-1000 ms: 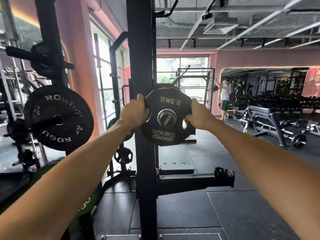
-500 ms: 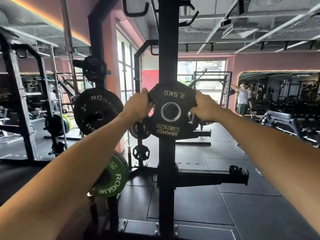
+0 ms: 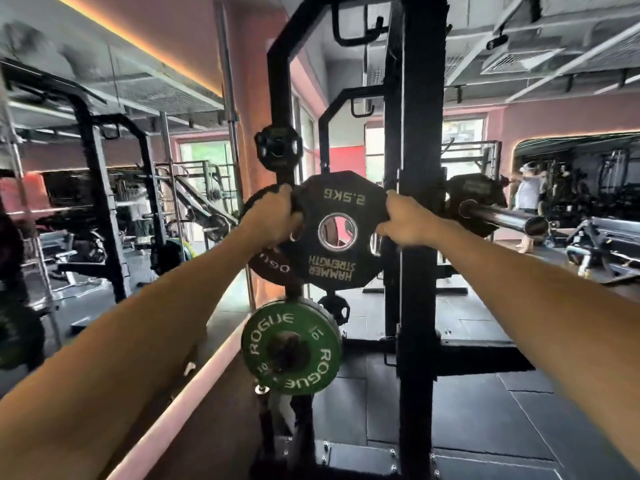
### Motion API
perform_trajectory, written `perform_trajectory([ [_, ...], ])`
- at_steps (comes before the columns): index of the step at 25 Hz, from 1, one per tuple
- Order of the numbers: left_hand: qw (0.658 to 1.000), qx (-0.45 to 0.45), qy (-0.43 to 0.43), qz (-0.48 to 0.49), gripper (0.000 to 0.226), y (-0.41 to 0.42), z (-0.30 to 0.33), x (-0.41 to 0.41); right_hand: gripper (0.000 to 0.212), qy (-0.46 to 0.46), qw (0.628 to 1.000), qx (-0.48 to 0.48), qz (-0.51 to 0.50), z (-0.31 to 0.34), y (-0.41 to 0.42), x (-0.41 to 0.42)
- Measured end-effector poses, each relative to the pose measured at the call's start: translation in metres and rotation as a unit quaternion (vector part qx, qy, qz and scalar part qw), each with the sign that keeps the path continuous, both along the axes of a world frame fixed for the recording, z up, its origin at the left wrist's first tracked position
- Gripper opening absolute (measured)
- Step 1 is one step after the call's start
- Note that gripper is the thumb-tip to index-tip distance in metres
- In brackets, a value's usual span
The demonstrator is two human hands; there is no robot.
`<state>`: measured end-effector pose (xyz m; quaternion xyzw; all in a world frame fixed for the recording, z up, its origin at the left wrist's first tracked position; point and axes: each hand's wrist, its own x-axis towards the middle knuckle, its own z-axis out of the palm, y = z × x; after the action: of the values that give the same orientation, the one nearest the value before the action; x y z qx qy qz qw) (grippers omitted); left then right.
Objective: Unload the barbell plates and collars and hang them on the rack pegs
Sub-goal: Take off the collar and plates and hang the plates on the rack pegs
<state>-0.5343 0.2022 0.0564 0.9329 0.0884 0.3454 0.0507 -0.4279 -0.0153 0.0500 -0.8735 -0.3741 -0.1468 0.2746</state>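
Observation:
I hold a black 2.5 kg Hammer Strength plate (image 3: pixel 337 233) upside down in the air, its centre hole empty. My left hand (image 3: pixel 277 216) grips its left edge and my right hand (image 3: pixel 403 220) grips its right edge. The barbell sleeve (image 3: pixel 502 216) juts out to the right of the black rack upright (image 3: pixel 420 237), with another black plate (image 3: pixel 474 192) still on it. Behind the held plate a black Rogue plate (image 3: pixel 273 268) hangs on a rack peg, a green Rogue 10 plate (image 3: pixel 291 351) hangs below, and a small black plate (image 3: pixel 277 150) hangs above.
A second rack post (image 3: pixel 280 98) carries the storage pegs at centre left. A small black plate (image 3: pixel 334 308) hangs low behind the green one. More racks and benches stand at left. A person (image 3: pixel 528 202) stands far right near benches. The floor is dark rubber tile.
The plate has come off the barbell sleeve and moved left with both hands, away from the upright and toward the peg post. My view has swung left.

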Motion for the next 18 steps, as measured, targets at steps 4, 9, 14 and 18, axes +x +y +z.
perform_trajectory([
  [4, 1.0, 0.014, 0.01, 0.0, 0.034, 0.072, 0.006, -0.023, 0.034, 0.028, 1.0, -0.005, 0.014, 0.009, 0.07, -0.021],
  [9, 1.0, -0.012, 0.009, -0.028, 0.029, 0.144, 0.009, -0.021, 0.036, 0.044, 0.999, -0.016, 0.022, 0.016, 0.138, -0.023],
  [14, 0.999, -0.005, 0.002, -0.033, 0.028, 0.212, 0.009, 0.011, 0.034, 0.035, 0.999, -0.023, 0.02, 0.019, 0.2, 0.009],
  [18, 0.999, 0.011, -0.012, -0.033, 0.028, 0.257, 0.024, 0.051, 0.032, 0.038, 0.999, -0.006, 0.015, 0.031, 0.247, 0.051],
])
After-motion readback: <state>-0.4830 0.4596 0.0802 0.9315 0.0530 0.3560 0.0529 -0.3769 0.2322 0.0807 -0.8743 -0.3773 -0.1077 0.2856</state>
